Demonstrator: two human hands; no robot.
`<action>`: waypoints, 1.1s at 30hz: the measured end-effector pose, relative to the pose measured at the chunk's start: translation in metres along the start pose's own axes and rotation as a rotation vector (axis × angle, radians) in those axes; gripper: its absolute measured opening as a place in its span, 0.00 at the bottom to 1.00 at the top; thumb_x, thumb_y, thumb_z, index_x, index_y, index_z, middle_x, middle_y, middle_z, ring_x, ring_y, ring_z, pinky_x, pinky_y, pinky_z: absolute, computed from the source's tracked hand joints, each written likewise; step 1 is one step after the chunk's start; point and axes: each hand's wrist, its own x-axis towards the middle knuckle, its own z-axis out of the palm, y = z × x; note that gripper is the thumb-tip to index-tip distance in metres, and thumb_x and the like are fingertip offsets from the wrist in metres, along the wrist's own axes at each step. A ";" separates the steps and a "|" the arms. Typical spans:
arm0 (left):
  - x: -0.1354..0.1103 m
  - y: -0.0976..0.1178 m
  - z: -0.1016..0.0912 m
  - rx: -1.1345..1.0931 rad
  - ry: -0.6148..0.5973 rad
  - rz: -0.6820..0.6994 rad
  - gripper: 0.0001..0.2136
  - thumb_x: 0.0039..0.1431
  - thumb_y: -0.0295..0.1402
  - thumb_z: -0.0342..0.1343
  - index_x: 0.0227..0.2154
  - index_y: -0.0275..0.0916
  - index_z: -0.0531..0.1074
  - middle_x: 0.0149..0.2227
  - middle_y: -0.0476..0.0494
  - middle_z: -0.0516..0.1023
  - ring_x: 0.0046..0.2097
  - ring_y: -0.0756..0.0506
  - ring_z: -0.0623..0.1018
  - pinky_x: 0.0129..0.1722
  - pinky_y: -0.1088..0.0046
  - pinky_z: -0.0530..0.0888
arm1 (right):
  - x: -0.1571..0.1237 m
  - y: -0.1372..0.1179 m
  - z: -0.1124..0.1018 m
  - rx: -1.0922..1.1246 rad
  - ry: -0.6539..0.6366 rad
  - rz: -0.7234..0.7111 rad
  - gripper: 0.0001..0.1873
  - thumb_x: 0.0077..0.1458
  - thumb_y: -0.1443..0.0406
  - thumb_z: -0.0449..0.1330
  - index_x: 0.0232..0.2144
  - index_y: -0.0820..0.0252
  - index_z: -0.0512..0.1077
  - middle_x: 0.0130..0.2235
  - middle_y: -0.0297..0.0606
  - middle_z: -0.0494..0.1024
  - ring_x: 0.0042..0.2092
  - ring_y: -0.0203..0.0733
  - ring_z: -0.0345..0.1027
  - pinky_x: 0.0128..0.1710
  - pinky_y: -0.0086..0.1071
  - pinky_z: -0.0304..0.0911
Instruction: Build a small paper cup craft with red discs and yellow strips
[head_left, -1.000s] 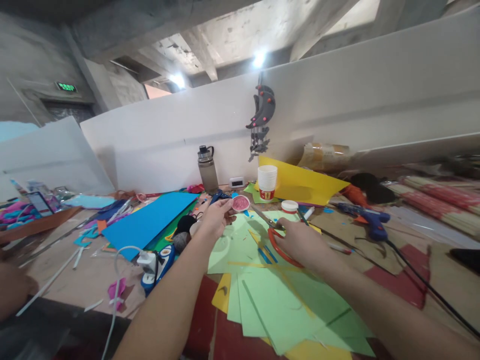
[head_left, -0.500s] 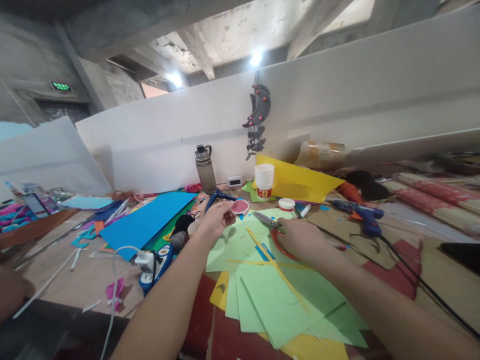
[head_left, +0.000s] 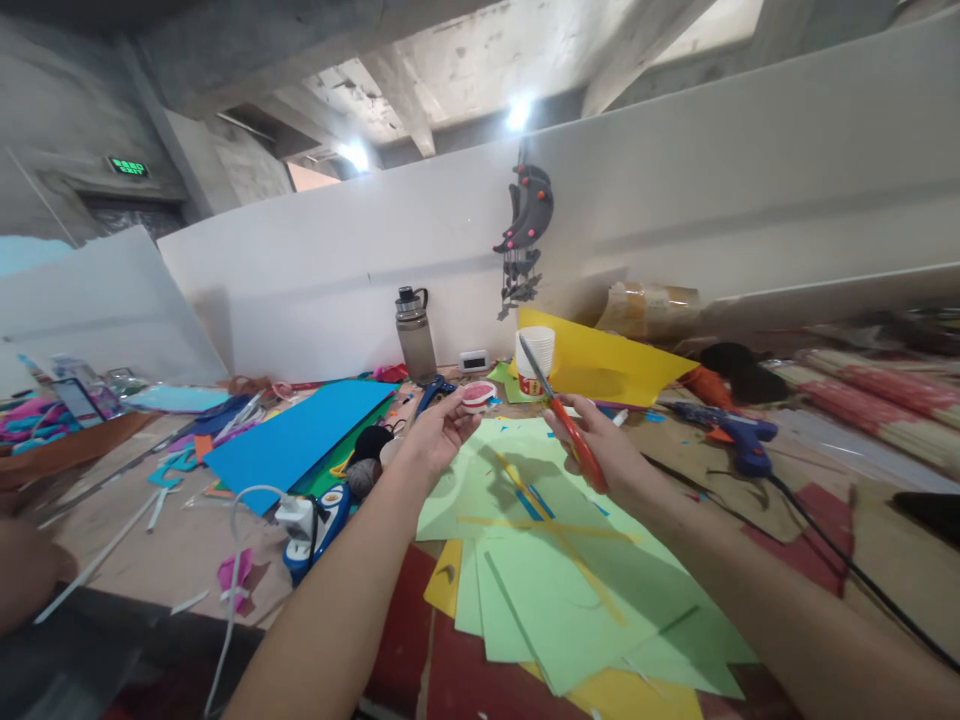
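My left hand [head_left: 441, 432] is closed, pinching a short round piece [head_left: 478, 396] with a white rim and a pink-red inside, possibly cut from a paper cup. In my right hand [head_left: 609, 445] are orange-handled scissors [head_left: 571, 428], raised with the blades pointing up and to the left. The blades look closed together and stand apart from the round piece. Light green paper sheets [head_left: 555, 600] lie below both hands, with thin yellow strips and small blue strips [head_left: 529, 504] on top. Behind the blades stands a stack of white paper cups [head_left: 544, 350].
A grey bottle [head_left: 416, 342] and a small white display [head_left: 473, 361] stand at the back. Blue sheet [head_left: 300, 425] and power strip [head_left: 319, 532] lie left; a blue glue gun [head_left: 748, 445] with its cable lies right. Another person's blurred arm [head_left: 26, 575] shows at the left edge.
My right hand has lifted the scissors off the green paper and turned their blades upward. The round piece in my left hand has risen slightly and tilted.
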 end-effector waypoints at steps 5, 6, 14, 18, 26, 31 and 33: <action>0.002 0.001 -0.001 -0.102 -0.033 -0.004 0.06 0.51 0.30 0.58 0.29 0.31 0.72 0.23 0.45 0.75 0.24 0.52 0.74 0.22 0.80 0.72 | -0.006 -0.005 0.003 0.041 -0.038 -0.027 0.28 0.44 0.55 0.61 0.48 0.55 0.64 0.27 0.29 0.68 0.22 0.31 0.62 0.19 0.25 0.63; 0.001 0.002 -0.001 -0.129 -0.035 -0.004 0.06 0.50 0.30 0.59 0.28 0.31 0.71 0.22 0.45 0.74 0.25 0.52 0.75 0.20 0.81 0.70 | -0.008 -0.008 0.003 0.000 -0.040 -0.036 0.27 0.45 0.56 0.60 0.48 0.55 0.64 0.25 0.28 0.66 0.21 0.31 0.62 0.18 0.25 0.63; -0.002 0.011 0.002 -0.297 -0.052 0.107 0.08 0.54 0.33 0.56 0.29 0.31 0.72 0.23 0.45 0.73 0.26 0.53 0.74 0.21 0.82 0.70 | -0.031 -0.025 0.009 -0.232 -0.237 -0.054 0.15 0.52 0.61 0.49 0.43 0.54 0.64 0.19 0.24 0.62 0.18 0.31 0.58 0.17 0.23 0.57; -0.007 0.011 0.006 -0.298 -0.095 0.112 0.10 0.55 0.36 0.55 0.29 0.31 0.72 0.24 0.44 0.74 0.27 0.53 0.74 0.23 0.81 0.71 | -0.033 -0.025 0.011 -0.374 -0.235 -0.164 0.11 0.52 0.59 0.51 0.38 0.56 0.65 0.21 0.28 0.66 0.22 0.33 0.59 0.21 0.25 0.55; -0.012 0.010 0.013 -0.309 -0.121 0.063 0.11 0.56 0.36 0.53 0.29 0.30 0.72 0.23 0.44 0.72 0.25 0.53 0.73 0.22 0.82 0.69 | -0.035 -0.031 0.014 -0.424 -0.232 -0.235 0.10 0.53 0.57 0.51 0.31 0.57 0.66 0.20 0.28 0.66 0.21 0.32 0.60 0.19 0.23 0.52; -0.014 0.010 0.014 -0.317 -0.129 0.016 0.11 0.56 0.37 0.53 0.30 0.31 0.72 0.24 0.43 0.73 0.26 0.53 0.73 0.23 0.82 0.70 | -0.038 -0.033 0.017 -0.383 -0.244 -0.188 0.10 0.53 0.58 0.50 0.29 0.57 0.66 0.18 0.27 0.65 0.19 0.30 0.58 0.17 0.22 0.52; -0.014 0.010 0.014 -0.318 -0.127 0.021 0.11 0.56 0.36 0.53 0.31 0.31 0.71 0.24 0.43 0.73 0.26 0.53 0.74 0.22 0.82 0.70 | -0.039 -0.033 0.018 -0.369 -0.246 -0.170 0.10 0.53 0.58 0.50 0.30 0.57 0.67 0.17 0.27 0.64 0.18 0.30 0.57 0.16 0.22 0.51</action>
